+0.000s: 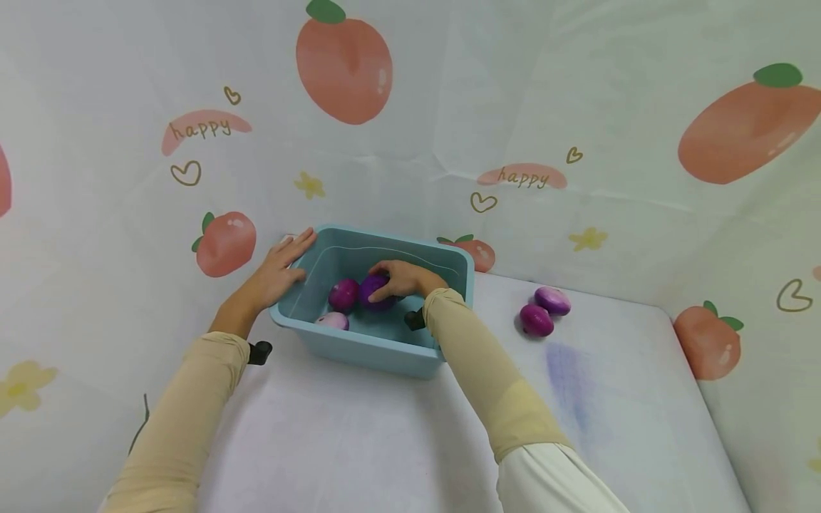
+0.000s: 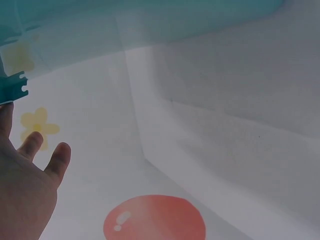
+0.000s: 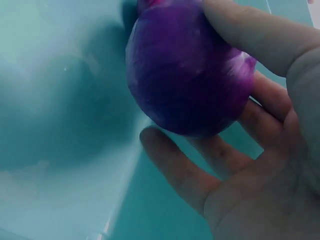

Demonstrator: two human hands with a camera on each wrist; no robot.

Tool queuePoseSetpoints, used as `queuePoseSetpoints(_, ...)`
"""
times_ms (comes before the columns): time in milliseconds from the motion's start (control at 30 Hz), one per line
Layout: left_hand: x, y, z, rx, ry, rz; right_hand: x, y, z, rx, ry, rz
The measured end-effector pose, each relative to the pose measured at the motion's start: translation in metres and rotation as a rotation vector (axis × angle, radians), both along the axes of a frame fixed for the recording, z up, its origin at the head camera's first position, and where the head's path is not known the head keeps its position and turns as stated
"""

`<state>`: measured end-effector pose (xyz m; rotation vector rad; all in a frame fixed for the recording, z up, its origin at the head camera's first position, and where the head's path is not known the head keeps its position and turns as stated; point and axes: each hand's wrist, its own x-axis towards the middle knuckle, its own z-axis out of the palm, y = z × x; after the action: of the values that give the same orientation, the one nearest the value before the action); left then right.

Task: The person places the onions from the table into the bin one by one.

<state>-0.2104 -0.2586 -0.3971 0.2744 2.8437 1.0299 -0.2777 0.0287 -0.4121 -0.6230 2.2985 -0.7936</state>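
Note:
A light blue plastic bin [image 1: 372, 360] stands on the white-covered table. My right hand [image 1: 405, 276] reaches inside it and holds a dark purple onion [image 3: 185, 75] between thumb and fingers. Beside that onion in the bin lie a magenta onion [image 1: 343, 294] and a pale pink one [image 1: 333, 320], partly hidden by the front wall. My left hand [image 1: 274, 274] rests on the bin's left rim near the back corner, fingers extended. In the left wrist view, the fingers [image 2: 59, 159] look relaxed beside the bin's edge.
To the right of the bin, a magenta onion [image 1: 536, 320] and a purple-and-white onion [image 1: 553, 301] lie touching on the table. A faint purple stain [image 1: 567, 370] marks the cover near them. A fruit-printed cloth [image 1: 410, 128] hangs behind the bin.

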Motion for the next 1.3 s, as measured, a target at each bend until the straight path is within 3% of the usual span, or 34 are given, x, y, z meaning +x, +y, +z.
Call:
queuePoseSetpoints(233, 0.001, 0.0, 0.0, 0.005, -0.001, 0.002, 0.001, 0.0, 0.001, 0.014, 0.002, 0.024)
queuePoseSetpoints(467, 0.0, -0.001, -0.001, 0.018, -0.005, 0.002, 0.002, -0.001, 0.006, 0.003, 0.061, 0.065)
queuePoseSetpoints(700, 0.0, -0.001, 0.0, 0.023, 0.006, -0.005, 0.007, 0.001, 0.029, -0.116, 0.1, 0.109)
queuePoseSetpoints(1000, 0.002, 0.0, 0.0, 0.006, 0.005, -0.003, 0.015, 0.034, 0.063, -0.35, 0.08, 0.054)
queuePoseSetpoints(1300, 0.001, 0.0, 0.001, 0.005, 0.016, -0.013, 0.029, 0.092, 0.078, -0.458, 0.192, -0.069)
